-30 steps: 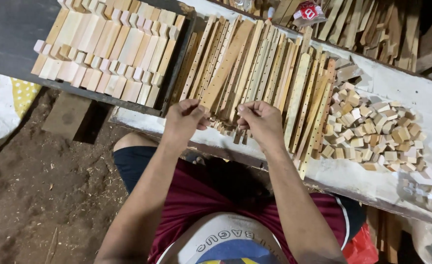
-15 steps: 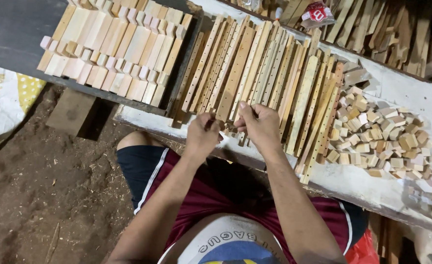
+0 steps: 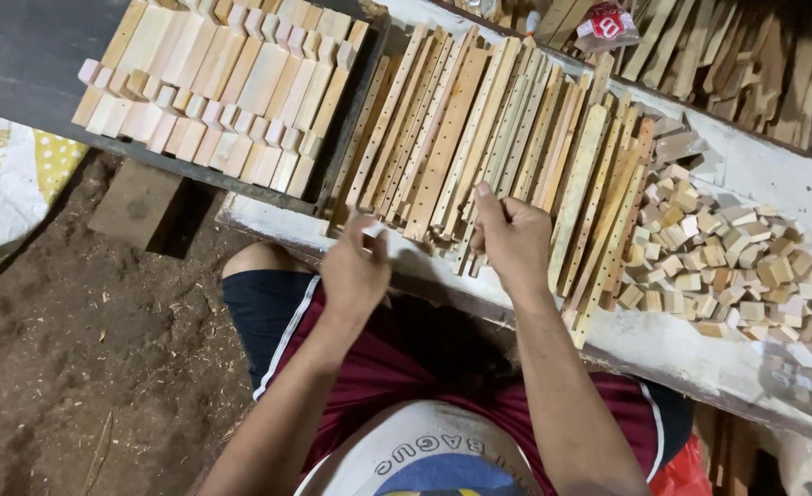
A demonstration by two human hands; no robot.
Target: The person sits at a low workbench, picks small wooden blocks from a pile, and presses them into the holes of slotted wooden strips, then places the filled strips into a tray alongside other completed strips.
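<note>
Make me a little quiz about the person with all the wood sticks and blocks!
1. True or false: the right hand rests on the long drilled wooden strips.
2. The pile of small wooden cubes lies on which side of the strips? A: the person's left. B: the person's right.
3. Fill in: the left hand pinches a small pale ____ at the edge of the bench.

Key: 1 true; 2 B; 3 piece of wood.
</note>
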